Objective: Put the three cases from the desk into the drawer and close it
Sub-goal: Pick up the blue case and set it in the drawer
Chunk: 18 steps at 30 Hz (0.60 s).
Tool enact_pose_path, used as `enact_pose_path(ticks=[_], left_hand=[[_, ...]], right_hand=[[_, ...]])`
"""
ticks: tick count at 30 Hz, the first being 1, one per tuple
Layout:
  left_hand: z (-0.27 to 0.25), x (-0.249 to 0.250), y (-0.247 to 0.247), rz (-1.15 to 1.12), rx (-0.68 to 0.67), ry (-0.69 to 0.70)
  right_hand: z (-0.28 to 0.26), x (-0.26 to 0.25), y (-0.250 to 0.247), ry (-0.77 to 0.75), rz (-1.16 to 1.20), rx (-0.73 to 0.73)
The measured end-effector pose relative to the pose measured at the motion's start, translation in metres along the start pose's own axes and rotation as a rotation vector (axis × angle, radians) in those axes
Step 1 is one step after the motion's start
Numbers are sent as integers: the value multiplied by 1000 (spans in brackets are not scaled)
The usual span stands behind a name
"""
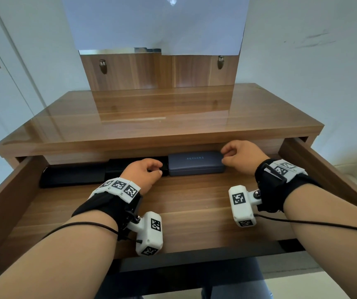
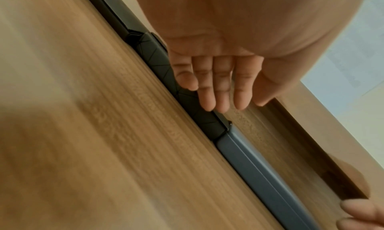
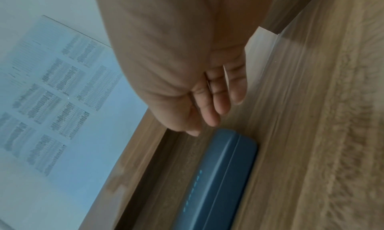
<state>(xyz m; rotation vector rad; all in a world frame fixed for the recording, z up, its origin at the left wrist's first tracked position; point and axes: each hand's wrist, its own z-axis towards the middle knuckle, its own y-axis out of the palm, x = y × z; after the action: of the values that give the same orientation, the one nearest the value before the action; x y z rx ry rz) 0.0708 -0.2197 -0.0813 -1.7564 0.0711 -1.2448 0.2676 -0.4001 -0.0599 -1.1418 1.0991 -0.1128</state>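
The left hand (image 1: 145, 171) hangs with fingers loosely curled, holding nothing, its fingertips (image 2: 207, 102) at, perhaps touching, the faceted black middle case (image 2: 187, 100). The right hand (image 1: 241, 155) is likewise relaxed and empty, just beside the right end of the slate-blue rectangular hard case (image 1: 195, 162). A flat black case (image 1: 72, 174) lies leftmost. All three sit end to end along the back of the open wooden drawer (image 1: 194, 208), long axes left to right. The drawer front lies toward the person, behind both hands.
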Motion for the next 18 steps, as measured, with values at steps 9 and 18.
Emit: enact_pose_path(ticks=[9,18], left_hand=[[-2,27,-20,-30,151,77],[-17,35,-60,-27,180,79]], right_hand=[[-10,-23,-18,-99,70,38],[-43,-75,-35,-289,-85,-191]])
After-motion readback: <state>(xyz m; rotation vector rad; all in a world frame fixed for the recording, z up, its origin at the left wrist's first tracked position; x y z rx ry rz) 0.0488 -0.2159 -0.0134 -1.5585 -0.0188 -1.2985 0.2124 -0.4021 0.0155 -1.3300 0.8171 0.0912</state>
